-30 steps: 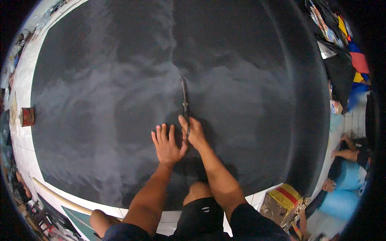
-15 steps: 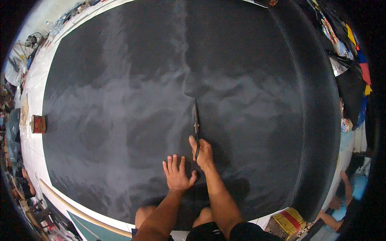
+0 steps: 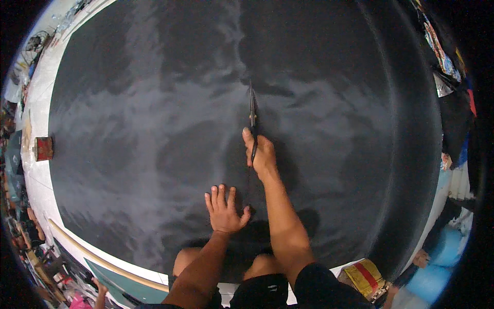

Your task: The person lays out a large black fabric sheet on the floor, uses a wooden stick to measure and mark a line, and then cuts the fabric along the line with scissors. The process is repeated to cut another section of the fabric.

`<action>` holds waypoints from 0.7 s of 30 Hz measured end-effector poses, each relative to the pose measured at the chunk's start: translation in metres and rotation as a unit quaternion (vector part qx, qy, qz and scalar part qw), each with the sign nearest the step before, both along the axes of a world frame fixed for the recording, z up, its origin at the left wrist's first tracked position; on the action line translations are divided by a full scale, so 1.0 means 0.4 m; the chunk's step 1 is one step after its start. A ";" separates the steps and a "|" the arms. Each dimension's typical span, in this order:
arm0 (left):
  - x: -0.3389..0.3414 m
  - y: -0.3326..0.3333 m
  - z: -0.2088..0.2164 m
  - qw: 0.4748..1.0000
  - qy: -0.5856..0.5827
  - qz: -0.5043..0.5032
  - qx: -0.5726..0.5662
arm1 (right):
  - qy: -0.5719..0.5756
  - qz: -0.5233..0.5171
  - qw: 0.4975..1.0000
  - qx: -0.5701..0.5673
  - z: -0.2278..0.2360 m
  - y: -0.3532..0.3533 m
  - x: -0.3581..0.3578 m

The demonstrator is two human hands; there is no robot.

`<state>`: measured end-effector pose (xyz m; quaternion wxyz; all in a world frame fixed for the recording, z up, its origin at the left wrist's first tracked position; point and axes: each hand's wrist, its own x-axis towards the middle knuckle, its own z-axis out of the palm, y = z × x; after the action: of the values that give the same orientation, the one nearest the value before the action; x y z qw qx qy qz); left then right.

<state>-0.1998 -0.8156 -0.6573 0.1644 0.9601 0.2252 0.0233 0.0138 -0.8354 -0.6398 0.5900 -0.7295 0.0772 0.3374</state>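
A large sheet of black fabric (image 3: 319, 170) lies spread out before me, its surface lightly rippled. My right hand (image 3: 264, 153) grips the dark handles of a pair of scissors (image 3: 252, 105), whose blades point away from me along the middle of the sheet. A faint line in the fabric runs from the scissors back toward me. My left hand (image 3: 225, 212) rests flat on the sheet, fingers spread, nearer to me and left of that line. Whether the blades are parted is hard to make out.
A rusty red can (image 3: 44, 149) stands at the sheet's left edge. Near right sits a yellow-and-red package (image 3: 364, 278). A long wooden strip (image 3: 103, 252) lies at the near left. Other people's limbs show at both lower sides, and assorted clutter lines the right.
My right hand has pushed the scissors farther away from me along the fabric. My left hand stays flat in about the same spot. My view has shifted slightly.
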 end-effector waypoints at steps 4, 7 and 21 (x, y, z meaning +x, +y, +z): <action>0.000 0.005 -0.005 1.000 -0.003 0.008 0.004 | -0.012 0.006 1.000 -0.023 0.003 0.030 0.028; -0.017 0.005 -0.019 1.000 -0.022 0.007 0.015 | 0.012 0.002 1.000 -0.017 0.005 0.027 0.020; -0.030 0.005 -0.036 1.000 -0.001 -0.004 0.023 | -0.013 0.033 0.999 -0.031 0.024 0.096 0.102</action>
<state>-0.2117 -0.8135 -0.6715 0.1423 0.9645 0.2207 0.0289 0.0548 -0.7971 -0.6303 0.5569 -0.7537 0.0558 0.3445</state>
